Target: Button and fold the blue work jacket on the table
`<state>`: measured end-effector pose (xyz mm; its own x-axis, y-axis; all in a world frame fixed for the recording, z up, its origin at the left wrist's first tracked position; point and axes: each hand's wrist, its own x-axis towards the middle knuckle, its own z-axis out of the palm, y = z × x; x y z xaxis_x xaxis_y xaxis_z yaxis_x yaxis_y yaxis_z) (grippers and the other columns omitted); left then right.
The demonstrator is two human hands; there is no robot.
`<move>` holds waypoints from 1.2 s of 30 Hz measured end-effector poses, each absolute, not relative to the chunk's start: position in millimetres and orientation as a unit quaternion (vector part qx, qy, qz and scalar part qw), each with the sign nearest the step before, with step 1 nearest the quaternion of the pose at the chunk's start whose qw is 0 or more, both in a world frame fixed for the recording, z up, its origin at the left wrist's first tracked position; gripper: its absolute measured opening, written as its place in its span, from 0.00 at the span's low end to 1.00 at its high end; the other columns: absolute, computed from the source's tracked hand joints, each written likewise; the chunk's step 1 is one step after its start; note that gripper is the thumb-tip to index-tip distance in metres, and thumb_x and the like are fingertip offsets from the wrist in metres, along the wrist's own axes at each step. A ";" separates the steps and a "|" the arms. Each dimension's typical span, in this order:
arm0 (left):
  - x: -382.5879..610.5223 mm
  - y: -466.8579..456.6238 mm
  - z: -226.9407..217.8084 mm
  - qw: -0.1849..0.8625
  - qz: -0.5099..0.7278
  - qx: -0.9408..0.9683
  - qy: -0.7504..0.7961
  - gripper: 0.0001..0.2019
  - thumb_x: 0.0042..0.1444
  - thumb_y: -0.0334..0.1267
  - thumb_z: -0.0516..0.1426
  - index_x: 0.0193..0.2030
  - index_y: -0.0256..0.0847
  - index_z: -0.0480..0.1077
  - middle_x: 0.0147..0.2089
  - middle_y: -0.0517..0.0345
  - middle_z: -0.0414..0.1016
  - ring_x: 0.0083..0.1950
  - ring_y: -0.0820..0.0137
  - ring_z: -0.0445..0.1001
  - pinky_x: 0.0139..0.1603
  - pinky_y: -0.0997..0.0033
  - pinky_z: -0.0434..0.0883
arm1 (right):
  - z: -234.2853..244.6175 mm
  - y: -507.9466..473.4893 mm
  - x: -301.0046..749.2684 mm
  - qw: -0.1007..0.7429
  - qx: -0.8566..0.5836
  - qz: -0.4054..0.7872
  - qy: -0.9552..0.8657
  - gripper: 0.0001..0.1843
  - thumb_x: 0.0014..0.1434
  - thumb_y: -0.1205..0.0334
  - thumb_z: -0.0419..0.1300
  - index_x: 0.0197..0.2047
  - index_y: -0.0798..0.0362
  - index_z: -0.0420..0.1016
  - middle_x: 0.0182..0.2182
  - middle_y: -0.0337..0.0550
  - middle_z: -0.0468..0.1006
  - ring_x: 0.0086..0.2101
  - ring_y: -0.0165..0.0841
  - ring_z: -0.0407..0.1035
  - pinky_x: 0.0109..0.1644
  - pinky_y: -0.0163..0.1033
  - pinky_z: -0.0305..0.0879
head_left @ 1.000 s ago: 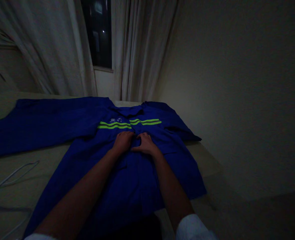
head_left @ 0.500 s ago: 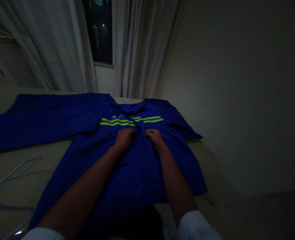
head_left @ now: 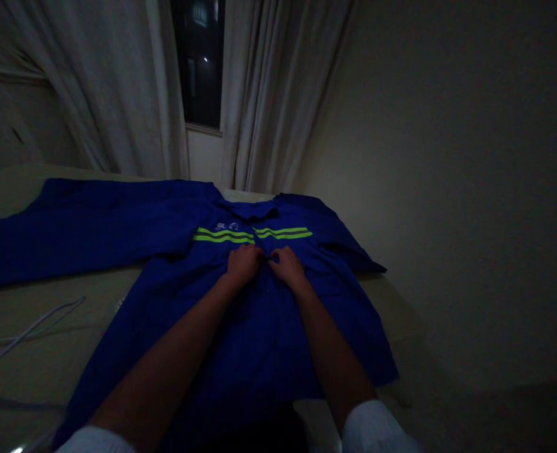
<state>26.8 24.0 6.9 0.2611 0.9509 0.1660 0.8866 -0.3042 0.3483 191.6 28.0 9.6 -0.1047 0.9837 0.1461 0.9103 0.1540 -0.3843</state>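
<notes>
A blue work jacket (head_left: 212,340) with yellow-green chest stripes and a small white print lies spread out, collar at the far end, one sleeve stretched to the left. My left hand (head_left: 245,261) is closed on the edge of its front opening, just below the stripes. Close beside it, my right hand (head_left: 285,264) pinches the other front edge with thumb and fingers. The fingertips of both hands almost meet at the middle of the jacket. Any button between them is too dark and small to make out.
The jacket rests on a pale-covered table (head_left: 118,283). A white cable (head_left: 38,324) loops at the left. Behind stand curtains (head_left: 113,88) and a dark window (head_left: 198,63); a plain wall (head_left: 448,157) rises at the right.
My right hand has come left toward my left hand, bringing the two front edges together. The view has shifted slightly.
</notes>
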 end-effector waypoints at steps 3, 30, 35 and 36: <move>28.3 26.1 6.7 0.083 0.179 0.784 0.588 0.13 0.68 0.37 0.53 0.49 0.47 0.80 0.54 0.47 0.81 0.58 0.52 0.76 0.54 0.53 0.72 | 17.3 34.7 180.3 0.118 -0.635 0.013 -0.763 0.19 0.62 0.72 0.60 0.55 0.51 0.80 0.55 0.57 0.76 0.52 0.45 0.74 0.54 0.45 0.70; 23.5 19.5 3.0 0.096 0.273 0.775 0.562 0.15 0.68 0.36 0.54 0.59 0.45 0.72 0.52 0.49 0.82 0.57 0.53 0.76 0.57 0.54 0.67 | -8.4 53.4 197.5 0.404 -0.551 0.361 -0.635 0.17 0.63 0.53 0.59 0.31 0.54 0.83 0.23 0.38 0.78 0.27 0.33 0.71 0.33 0.36 0.66; 23.0 21.3 1.5 0.091 0.277 0.782 0.551 0.13 0.65 0.33 0.55 0.53 0.46 0.75 0.51 0.50 0.82 0.57 0.55 0.76 0.58 0.57 0.69 | -12.5 52.7 196.9 0.412 -0.517 0.409 -0.629 0.10 0.52 0.57 0.68 0.33 0.55 0.82 0.26 0.37 0.79 0.26 0.30 0.69 0.33 0.34 0.64; 21.9 23.2 -0.2 0.109 0.292 0.773 0.553 0.12 0.64 0.32 0.56 0.51 0.46 0.76 0.50 0.51 0.83 0.55 0.56 0.77 0.57 0.58 0.70 | -13.2 52.2 196.2 0.414 -0.514 0.396 -0.638 0.10 0.51 0.58 0.69 0.34 0.55 0.82 0.27 0.37 0.79 0.27 0.30 0.69 0.34 0.34 0.64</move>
<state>21.9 23.2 -0.2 0.2183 0.9183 0.3303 0.7909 -0.3648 0.4913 196.2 52.2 -13.2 -0.1274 0.9845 0.1205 0.3279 0.1565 -0.9317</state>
